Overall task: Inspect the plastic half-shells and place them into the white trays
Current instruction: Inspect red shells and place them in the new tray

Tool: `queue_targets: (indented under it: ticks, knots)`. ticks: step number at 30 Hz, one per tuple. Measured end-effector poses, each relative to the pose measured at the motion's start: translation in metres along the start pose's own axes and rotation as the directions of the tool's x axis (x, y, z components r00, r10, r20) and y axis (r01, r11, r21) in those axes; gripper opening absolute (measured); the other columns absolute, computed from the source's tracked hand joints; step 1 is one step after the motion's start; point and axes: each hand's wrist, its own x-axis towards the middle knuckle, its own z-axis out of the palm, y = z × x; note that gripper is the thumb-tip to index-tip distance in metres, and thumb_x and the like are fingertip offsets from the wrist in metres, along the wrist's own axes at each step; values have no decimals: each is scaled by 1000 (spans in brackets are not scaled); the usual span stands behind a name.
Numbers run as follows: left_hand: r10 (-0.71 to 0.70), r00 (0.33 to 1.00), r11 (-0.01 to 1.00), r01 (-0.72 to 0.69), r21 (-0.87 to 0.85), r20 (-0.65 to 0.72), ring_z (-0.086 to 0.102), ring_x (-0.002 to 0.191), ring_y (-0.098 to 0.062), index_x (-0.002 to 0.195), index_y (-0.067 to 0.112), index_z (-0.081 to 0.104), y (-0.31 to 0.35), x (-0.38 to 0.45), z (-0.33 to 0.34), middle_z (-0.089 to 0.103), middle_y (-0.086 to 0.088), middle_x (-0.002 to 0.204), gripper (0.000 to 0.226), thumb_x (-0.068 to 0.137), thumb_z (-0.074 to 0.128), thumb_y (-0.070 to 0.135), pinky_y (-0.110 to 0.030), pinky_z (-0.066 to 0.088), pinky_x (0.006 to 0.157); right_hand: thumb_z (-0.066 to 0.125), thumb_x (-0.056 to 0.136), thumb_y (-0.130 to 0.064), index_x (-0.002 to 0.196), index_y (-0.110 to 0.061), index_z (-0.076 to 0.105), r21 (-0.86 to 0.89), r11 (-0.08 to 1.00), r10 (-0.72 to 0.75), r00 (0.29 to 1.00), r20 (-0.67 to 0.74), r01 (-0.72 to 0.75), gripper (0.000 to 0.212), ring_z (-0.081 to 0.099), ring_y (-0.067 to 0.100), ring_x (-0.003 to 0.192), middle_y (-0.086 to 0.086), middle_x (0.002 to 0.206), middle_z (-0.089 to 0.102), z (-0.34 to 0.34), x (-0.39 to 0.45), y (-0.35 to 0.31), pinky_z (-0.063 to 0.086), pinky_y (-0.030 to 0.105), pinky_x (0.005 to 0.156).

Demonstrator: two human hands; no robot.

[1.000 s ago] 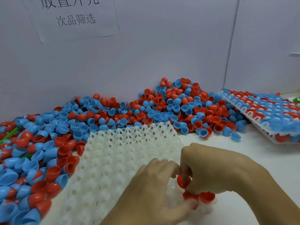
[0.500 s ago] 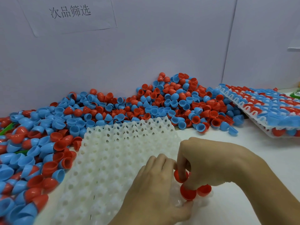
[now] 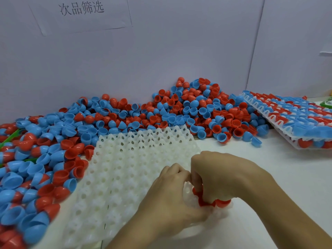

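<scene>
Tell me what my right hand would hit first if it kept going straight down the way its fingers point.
Most likely the white tray. The right hand has its fingers curled downward around red half-shells at the tray's near right corner, so those shells would seat against the tray first. How much gap is left is unclear.

We see glossy, smooth red and blue plastic half-shells (image 3: 125, 119), a matt, translucent white plastic tray (image 3: 136, 159) with a bumpy moulded surface, a smooth matt white tabletop (image 3: 291, 169), and a matt paper sign (image 3: 80, 13) on the wall.
</scene>
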Motion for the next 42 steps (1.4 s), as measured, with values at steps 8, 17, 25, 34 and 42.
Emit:
queue_targets:
  ticks: [8,17,25,34,42]
  knots:
    - [-16,999,1000,17,-23,38,35,108,17,89,51,54,-5,2,-1,40,36,106,41,58,73,71,-13,36,83,78,83,-27,109,-23,76,97,991,-98,993,71,91,27,69,11,88,-7,100,74,-3,3,17,58,22,79]
    - [-47,994,999,50,-22,96,46,106,8,112,48,51,1,4,-13,47,25,117,62,62,85,60,-11,38,79,64,94,-34,93,-33,77,548,724,-173,880,-442,418,13,52,0,51,-15,65,68,-7,37,90,44,11,50]
    - [-46,998,995,49,85,-31,59,88,13,98,47,55,23,29,-45,62,21,102,42,67,61,76,-8,48,62,66,93,-17,85,-18,77,734,533,409,632,-659,420,14,56,1,58,-8,66,68,53,102,109,44,17,50]
    - [58,972,943,22,331,-229,53,111,-18,126,23,53,23,174,-32,55,-3,128,43,89,71,32,-36,49,95,58,90,-6,72,-37,67,716,477,444,563,-697,511,36,56,0,53,-11,68,68,60,108,107,41,10,47]
    - [-92,994,585,97,805,-53,31,136,-38,148,25,26,5,242,1,34,-13,148,75,88,68,38,-54,30,112,55,86,-15,72,-34,69,737,447,445,588,-675,507,28,56,-2,55,-18,68,67,61,114,109,41,9,51]
